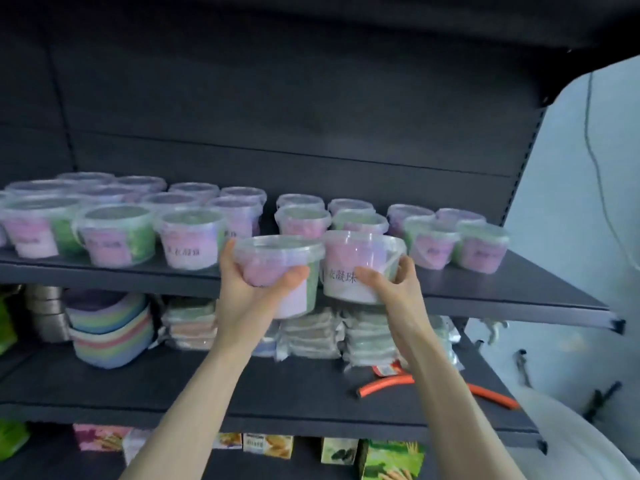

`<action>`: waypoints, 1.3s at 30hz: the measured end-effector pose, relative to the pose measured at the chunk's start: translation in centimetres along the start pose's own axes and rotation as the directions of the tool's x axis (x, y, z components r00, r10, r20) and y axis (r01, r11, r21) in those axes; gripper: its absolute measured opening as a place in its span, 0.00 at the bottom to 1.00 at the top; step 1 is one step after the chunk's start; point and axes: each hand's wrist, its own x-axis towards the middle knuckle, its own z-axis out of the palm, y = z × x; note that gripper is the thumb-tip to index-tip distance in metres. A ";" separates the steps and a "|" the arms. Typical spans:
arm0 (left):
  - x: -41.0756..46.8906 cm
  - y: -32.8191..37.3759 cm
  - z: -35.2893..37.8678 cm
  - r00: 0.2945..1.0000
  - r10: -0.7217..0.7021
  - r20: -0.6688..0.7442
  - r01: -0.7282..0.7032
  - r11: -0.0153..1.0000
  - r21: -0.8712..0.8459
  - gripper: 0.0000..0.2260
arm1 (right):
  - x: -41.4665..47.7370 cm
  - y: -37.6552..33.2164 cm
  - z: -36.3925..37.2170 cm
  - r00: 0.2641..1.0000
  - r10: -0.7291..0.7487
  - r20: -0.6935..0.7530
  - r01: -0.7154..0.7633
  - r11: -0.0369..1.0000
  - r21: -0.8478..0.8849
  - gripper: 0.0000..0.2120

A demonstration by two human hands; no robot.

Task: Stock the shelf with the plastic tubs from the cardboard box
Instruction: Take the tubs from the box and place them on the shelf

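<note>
I hold two clear-lidded plastic tubs with pink, white and green labels in front of the dark upper shelf (502,282). My left hand (256,285) grips the left tub (277,258) from below and the side. My right hand (394,285) grips the right tub (360,258), which tilts slightly and hovers at the shelf's front edge. Several matching tubs (190,237) stand in rows on that shelf, with a gap in the front row just behind the held tubs. The cardboard box is out of sight.
The shelf below holds stacked pastel bowls (110,327), flat wrapped packs (311,334) and an orange hose (384,384). Boxed goods (268,445) sit on the lowest shelf. A pale wall (571,202) with a hanging cable lies to the right.
</note>
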 end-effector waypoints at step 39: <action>5.3 -10.3 2.3 0.951 0.281 -0.128 -0.038 0.520 0.853 0.45 | 5.7 4.5 3.9 0.987 -0.148 -0.056 0.045 0.603 -0.796 0.57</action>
